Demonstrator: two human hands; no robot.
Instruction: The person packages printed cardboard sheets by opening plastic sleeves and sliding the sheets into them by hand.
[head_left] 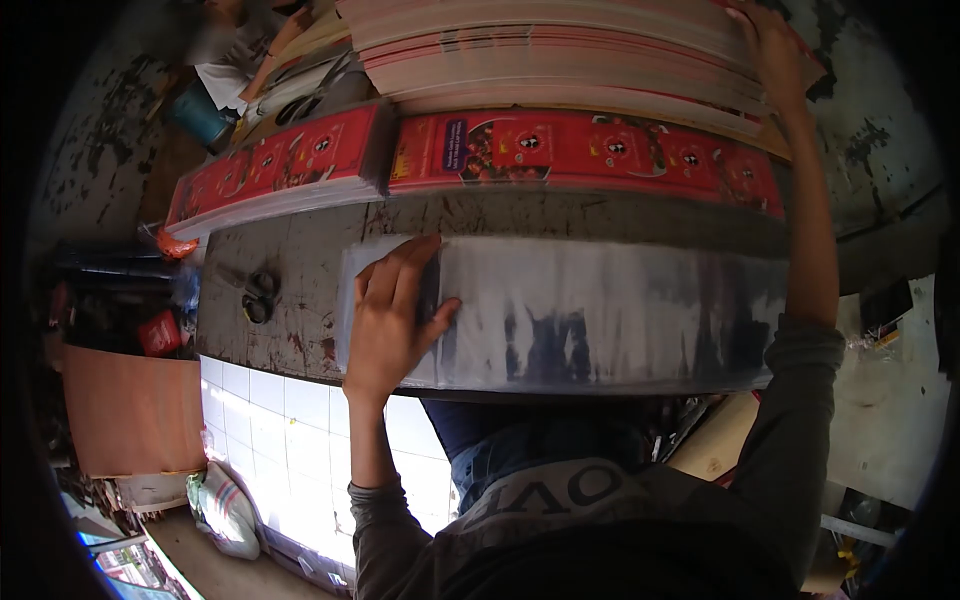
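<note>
My left hand (392, 312) lies with its fingers spread on the left end of a long stack of clear plastic sleeves (610, 310). The sleeves are glossy and sit along the near edge of the table. My right hand (768, 45) reaches to the far right, its fingers stretched over the right end of a tall stack of long printed sheets (560, 55). Whether those fingers pinch a sheet is hard to make out. Between the two stacks runs a row of red printed strips (570, 150), with another red pile (280, 165) to its left.
Black-handled scissors (259, 296) lie on the worn dark table (300, 340), left of the sleeves. Another person (235, 70) is at the upper left, near a blue-green container (200, 113). A brown board (133, 410) and a white sack (222, 512) stand at the lower left.
</note>
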